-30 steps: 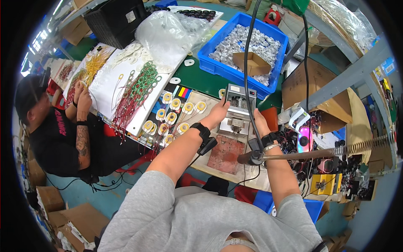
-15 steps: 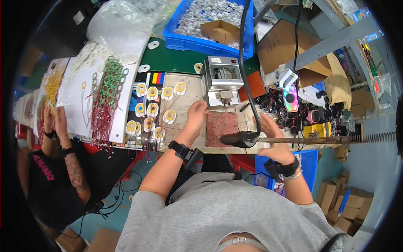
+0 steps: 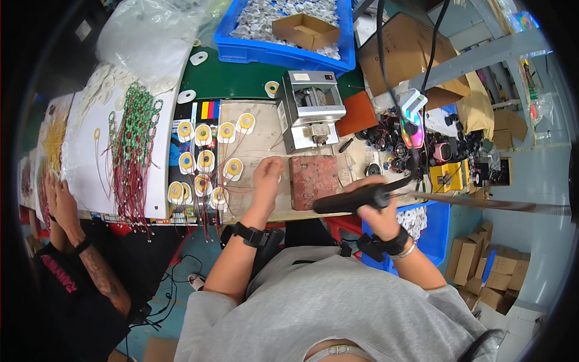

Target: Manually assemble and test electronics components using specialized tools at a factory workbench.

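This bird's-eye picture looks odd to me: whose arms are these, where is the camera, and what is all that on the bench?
The camera sits on a worker's head and looks down, so lines bend near the rim. The two forearms rising from the bottom are that person's own. The left hand rests on the workbench beside round white discs with yellow centres and thin wires. The right hand grips a black tool handle with a cable. Between the hands lies a reddish block; behind it stands a small metal machine and a blue bin of small parts. At far left, another person's hands work at a white sheet.
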A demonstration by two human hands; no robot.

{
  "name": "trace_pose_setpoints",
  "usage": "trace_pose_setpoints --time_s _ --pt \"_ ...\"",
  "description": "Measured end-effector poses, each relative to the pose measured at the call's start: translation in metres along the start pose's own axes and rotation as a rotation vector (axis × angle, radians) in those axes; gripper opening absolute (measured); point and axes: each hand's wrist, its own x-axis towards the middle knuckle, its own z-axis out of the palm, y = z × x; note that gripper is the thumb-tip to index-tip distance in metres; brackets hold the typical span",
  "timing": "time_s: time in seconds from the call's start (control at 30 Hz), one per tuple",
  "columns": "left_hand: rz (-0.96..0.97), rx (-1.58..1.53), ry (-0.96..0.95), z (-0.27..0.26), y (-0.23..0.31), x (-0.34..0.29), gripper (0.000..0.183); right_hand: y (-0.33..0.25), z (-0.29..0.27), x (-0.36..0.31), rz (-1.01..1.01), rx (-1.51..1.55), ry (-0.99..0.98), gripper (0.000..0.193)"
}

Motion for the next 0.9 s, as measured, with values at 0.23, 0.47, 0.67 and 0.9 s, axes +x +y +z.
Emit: trace_pose_setpoints --time_s 0.23,0.47,0.67,0.9 --pt "-0.011 0.118 -0.050 0.009 0.012 0.012 0.030 0.023 -0.054 0.000 -0.006 -0.224 0.388 0.039" --pt "0.425 0.353 0.042 0.046 0.043 0.048 0.042 0.029 -0.080 0.009 0.027 -0.048 0.358 0.059" --pt "0.410 0.300 0.020 0.042 0.028 0.038 0.042 0.038 -0.081 0.013 0.052 -0.091 0.422 0.057" --pt "0.149 0.336 -0.187 -0.003 0.003 -0.025 0.032 0.039 -0.070 0.024 0.047 -0.220 0.412 0.049"
